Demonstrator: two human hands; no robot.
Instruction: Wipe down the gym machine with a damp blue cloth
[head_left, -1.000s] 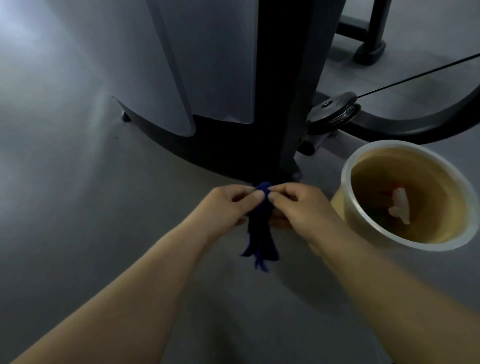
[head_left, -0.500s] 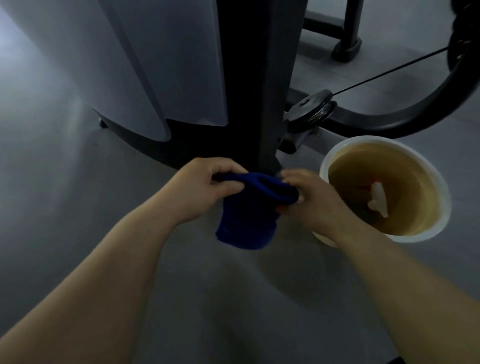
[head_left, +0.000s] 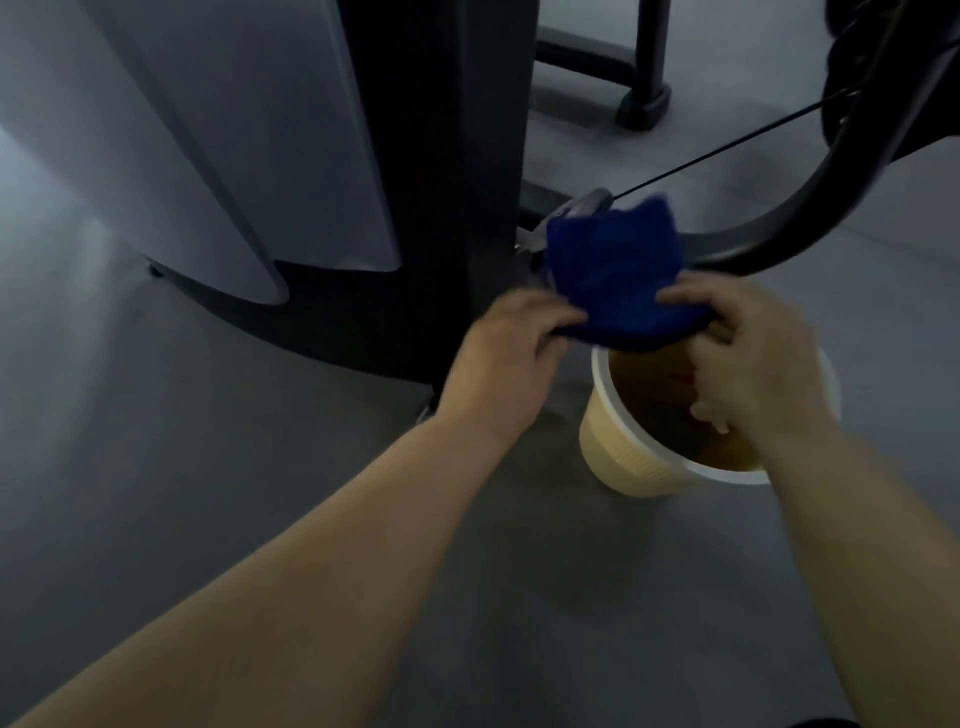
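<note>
The blue cloth is spread out and flipped upward, held above the floor between both hands. My left hand grips its lower left edge. My right hand grips its lower right edge, over the bucket. The gym machine fills the upper left: a pale grey shroud and a black upright post just left of the cloth. The cloth hides most of the pulley at the post's foot. The picture is blurred by motion.
A cream bucket with brownish water stands on the grey floor under my right hand. A thin cable runs up right from the pulley. A curved black frame bar sweeps behind the bucket. Another black stand foot sits farther back.
The cloth went from a hanging twisted bunch to an opened sheet flung upward. Both hands moved right and apart, the right one now over the bucket.
</note>
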